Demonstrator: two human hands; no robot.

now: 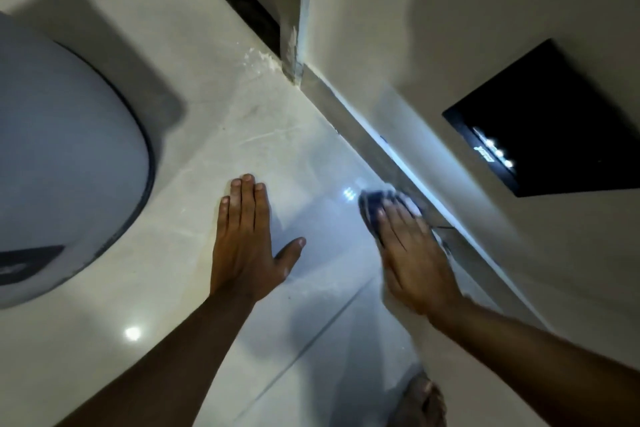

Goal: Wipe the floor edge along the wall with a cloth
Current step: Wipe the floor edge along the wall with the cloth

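Observation:
My right hand [414,253] presses flat on a dark blue and white cloth [372,206], which lies on the glossy tiled floor right at the grey skirting strip [363,142] of the wall. Only the far end of the cloth shows past my fingertips; the rest is under my palm. My left hand [247,243] rests flat on the floor tile to the left, fingers together, thumb out, holding nothing. The hand and cloth look slightly blurred.
A large rounded white object with a dark rim [69,156] stands on the floor at the left. A black square panel with small lights [543,121] is set in the wall at right. A wall corner with chipped plaster [294,55] lies ahead. A bare foot [422,402] shows below.

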